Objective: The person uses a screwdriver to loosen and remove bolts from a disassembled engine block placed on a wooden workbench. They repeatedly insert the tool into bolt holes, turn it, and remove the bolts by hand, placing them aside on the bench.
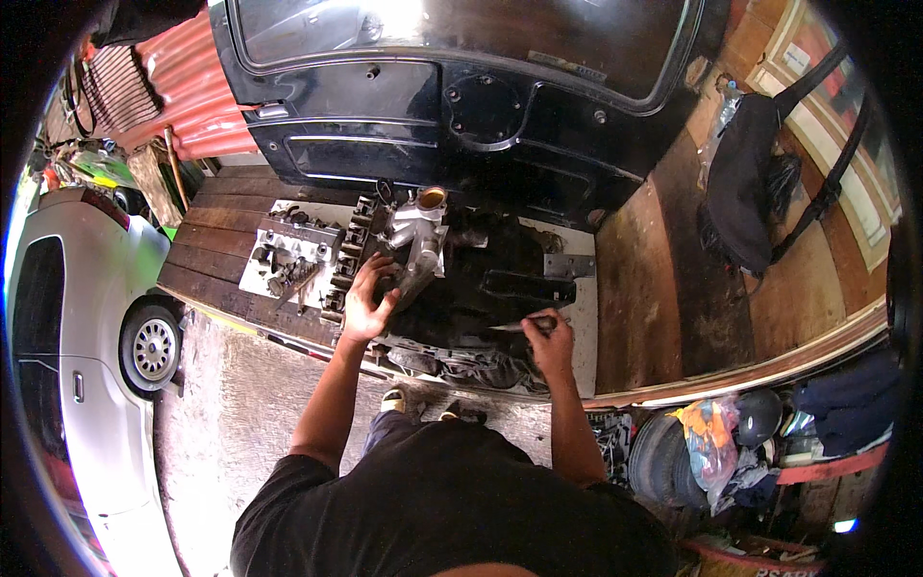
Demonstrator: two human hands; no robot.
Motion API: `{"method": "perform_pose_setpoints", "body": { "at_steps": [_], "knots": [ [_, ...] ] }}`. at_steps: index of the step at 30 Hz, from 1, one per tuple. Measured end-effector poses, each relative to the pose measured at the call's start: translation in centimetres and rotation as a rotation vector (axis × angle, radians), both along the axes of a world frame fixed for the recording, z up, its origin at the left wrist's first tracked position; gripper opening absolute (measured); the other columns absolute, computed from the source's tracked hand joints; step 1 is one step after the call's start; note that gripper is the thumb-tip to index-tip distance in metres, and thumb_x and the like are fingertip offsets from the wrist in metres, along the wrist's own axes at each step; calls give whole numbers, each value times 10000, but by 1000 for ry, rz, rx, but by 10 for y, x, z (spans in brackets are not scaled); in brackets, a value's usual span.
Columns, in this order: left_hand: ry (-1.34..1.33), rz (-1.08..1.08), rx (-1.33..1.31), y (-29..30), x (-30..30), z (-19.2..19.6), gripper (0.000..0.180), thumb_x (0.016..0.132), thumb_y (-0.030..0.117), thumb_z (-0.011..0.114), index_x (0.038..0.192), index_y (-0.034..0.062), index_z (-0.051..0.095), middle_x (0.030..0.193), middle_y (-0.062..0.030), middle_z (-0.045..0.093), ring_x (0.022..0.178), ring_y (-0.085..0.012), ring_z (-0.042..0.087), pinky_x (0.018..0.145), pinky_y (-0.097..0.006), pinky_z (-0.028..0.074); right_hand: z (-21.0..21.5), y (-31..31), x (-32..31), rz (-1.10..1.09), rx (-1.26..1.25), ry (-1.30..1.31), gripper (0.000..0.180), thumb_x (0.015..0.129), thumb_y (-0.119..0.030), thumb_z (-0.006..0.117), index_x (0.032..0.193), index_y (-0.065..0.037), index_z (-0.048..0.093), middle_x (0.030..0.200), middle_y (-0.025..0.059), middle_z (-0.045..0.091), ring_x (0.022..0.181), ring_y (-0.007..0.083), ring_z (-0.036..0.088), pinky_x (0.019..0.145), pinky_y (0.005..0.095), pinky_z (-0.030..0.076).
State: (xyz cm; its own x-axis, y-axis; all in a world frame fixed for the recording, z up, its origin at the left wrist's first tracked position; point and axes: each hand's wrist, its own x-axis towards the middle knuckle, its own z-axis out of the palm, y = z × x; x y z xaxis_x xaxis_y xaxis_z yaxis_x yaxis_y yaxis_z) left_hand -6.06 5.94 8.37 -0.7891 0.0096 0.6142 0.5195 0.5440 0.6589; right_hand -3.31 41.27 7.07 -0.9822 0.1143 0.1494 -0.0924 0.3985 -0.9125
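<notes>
On the workbench a grey metal intake manifold [423,236] stands upright, with a round, amber-looking opening at its top. My left hand [363,306] is at its lower left side, thumb and fingers curved around the manifold's lower part. To the right, my right hand [551,344] is closed around a thin pointed metal tool [508,327]; its tip points left, over a dark, greasy surface [461,313]. The tool's exact kind is not clear. Just left of my left hand runs a row of dark metal engine parts [348,255].
Small metal parts lie on a white board [258,274] at the left. A metal bracket [569,266] lies at right. Behind stands a black vehicle door [385,106]. A black bag [740,183] hangs at right; a silver car [91,337] is parked left.
</notes>
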Motion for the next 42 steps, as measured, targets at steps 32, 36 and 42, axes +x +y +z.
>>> {"method": "perform_pose_setpoints", "body": {
  "at_steps": [32, 36, 42],
  "knots": [
    [-16, 13, 4, 0, 1, 2, 340, 802, 192, 666, 1090, 11, 663, 1269, -203, 617, 1308, -405, 499, 1096, -458, 392, 20, -6, 29, 76, 339, 50, 217, 866, -249, 756, 950, -60, 689, 806, 100, 720, 722, 210, 709, 643, 334, 523],
    [-2, -3, -4, 0, 0, 1, 337, 813, 206, 675, 1086, 11, 664, 1272, -200, 617, 1306, -405, 501, 1095, -457, 394, 23, -5, 13, 68, 70, 27, 186, 885, -202, 740, 979, -45, 703, 798, 100, 713, 713, 142, 672, 643, 323, 503],
    [-6, -14, 2, 1, -2, 2, 333, 821, 210, 676, 1094, 20, 662, 1277, -194, 618, 1314, -400, 495, 1094, -458, 394, 29, -60, -36, 177, 256, 263, 195, 885, -162, 730, 1048, -56, 723, 910, 100, 731, 811, 220, 704, 698, 321, 527]
  ]
}}
